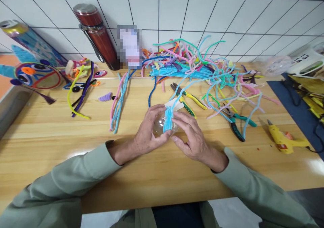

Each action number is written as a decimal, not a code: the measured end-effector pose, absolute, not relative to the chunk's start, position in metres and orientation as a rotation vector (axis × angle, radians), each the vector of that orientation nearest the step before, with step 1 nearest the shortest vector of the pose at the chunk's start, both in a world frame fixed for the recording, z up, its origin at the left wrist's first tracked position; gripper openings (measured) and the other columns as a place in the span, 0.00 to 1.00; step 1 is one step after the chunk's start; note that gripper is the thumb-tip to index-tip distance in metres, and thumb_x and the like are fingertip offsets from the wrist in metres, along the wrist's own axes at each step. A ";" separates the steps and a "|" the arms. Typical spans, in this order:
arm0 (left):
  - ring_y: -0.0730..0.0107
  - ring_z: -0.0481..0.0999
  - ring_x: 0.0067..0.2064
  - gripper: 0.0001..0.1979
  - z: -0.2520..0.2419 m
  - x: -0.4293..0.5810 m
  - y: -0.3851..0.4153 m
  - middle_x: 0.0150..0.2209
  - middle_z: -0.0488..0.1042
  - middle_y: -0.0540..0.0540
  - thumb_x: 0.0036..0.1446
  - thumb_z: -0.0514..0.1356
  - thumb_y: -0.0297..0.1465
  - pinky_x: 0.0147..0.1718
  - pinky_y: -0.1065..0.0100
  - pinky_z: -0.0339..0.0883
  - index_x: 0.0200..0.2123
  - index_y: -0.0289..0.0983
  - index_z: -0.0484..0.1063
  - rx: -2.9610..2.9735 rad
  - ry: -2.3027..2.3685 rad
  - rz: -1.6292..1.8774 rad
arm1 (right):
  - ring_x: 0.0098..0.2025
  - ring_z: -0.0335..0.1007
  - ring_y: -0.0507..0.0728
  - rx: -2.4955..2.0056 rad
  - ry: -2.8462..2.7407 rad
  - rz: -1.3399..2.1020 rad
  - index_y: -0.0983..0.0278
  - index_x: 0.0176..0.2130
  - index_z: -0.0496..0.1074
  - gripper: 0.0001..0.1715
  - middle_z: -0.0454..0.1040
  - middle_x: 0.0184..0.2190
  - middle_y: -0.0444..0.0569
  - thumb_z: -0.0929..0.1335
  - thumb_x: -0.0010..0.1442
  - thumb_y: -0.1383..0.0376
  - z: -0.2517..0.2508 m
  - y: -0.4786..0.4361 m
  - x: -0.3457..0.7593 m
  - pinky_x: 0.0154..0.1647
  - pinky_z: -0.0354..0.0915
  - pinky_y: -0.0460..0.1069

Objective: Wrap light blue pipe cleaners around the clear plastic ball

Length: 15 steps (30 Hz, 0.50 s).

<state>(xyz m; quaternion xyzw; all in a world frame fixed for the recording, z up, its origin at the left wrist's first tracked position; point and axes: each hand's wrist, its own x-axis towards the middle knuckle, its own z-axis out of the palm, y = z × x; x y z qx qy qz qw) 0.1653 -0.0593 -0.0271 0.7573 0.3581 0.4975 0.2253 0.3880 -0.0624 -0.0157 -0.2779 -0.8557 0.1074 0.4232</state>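
A clear plastic ball [158,124] is held low over the table between both hands. Light-blue pipe cleaners [168,118] lie side by side as a band across it, and a whitish piece [177,105] shows at its far edge. My left hand [149,130] is closed around the ball's left side, its thumb pressing the near end of the band. Curved around the right side, my right hand [191,133] has its fingertips on the ball beside the band. A loose light-blue strand runs up from the band. The ball's right part is mostly hidden by fingers.
Pliers with yellow handles [196,100], green-handled pliers [238,123] and a yellow glue gun [285,138] lie to the right. Behind are a pipe cleaner pile [182,71], a red thermos [97,35] and a phone-like object [130,47]. A decorated can [32,40] stands left.
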 end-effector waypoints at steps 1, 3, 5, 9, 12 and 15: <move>0.46 0.72 0.68 0.33 -0.027 0.165 -0.059 0.65 0.70 0.33 0.68 0.68 0.38 0.65 0.42 0.73 0.71 0.42 0.62 2.091 0.992 1.371 | 0.72 0.71 0.70 -0.690 -2.142 0.265 0.60 0.77 0.60 0.38 0.74 0.69 0.62 0.69 0.75 0.62 -0.016 -0.063 0.388 0.70 0.73 0.70; 0.46 0.72 0.68 0.33 -0.027 0.165 -0.059 0.65 0.70 0.34 0.68 0.68 0.39 0.65 0.41 0.73 0.71 0.43 0.62 2.098 1.000 1.361 | 0.72 0.70 0.70 -0.681 -2.145 0.251 0.61 0.78 0.60 0.39 0.73 0.69 0.63 0.70 0.74 0.63 -0.016 -0.063 0.388 0.71 0.73 0.70; 0.45 0.72 0.68 0.33 -0.027 0.164 -0.059 0.65 0.70 0.34 0.68 0.68 0.39 0.65 0.41 0.73 0.71 0.44 0.62 2.106 1.003 1.340 | 0.73 0.70 0.70 -0.673 -2.149 0.226 0.62 0.78 0.60 0.39 0.73 0.69 0.63 0.70 0.73 0.63 -0.016 -0.062 0.388 0.71 0.72 0.70; 0.45 0.71 0.69 0.33 -0.026 0.163 -0.060 0.66 0.69 0.33 0.68 0.68 0.39 0.65 0.40 0.73 0.71 0.43 0.62 2.115 0.997 1.310 | 0.72 0.71 0.70 -0.651 -2.159 0.166 0.61 0.77 0.61 0.39 0.75 0.69 0.61 0.71 0.73 0.64 -0.016 -0.061 0.389 0.70 0.73 0.69; 0.46 0.71 0.68 0.32 -0.024 0.163 -0.061 0.66 0.69 0.34 0.68 0.68 0.38 0.65 0.41 0.73 0.70 0.43 0.63 2.118 0.998 1.304 | 0.73 0.71 0.70 -0.639 -2.171 0.120 0.62 0.76 0.62 0.37 0.76 0.68 0.61 0.71 0.73 0.64 -0.015 -0.060 0.389 0.70 0.74 0.69; 0.47 0.72 0.68 0.32 -0.024 0.163 -0.061 0.65 0.69 0.34 0.68 0.68 0.37 0.65 0.43 0.74 0.71 0.43 0.63 2.103 0.992 1.295 | 0.73 0.71 0.70 -0.642 -2.184 0.110 0.62 0.76 0.62 0.36 0.76 0.69 0.62 0.70 0.74 0.64 -0.016 -0.059 0.389 0.69 0.74 0.70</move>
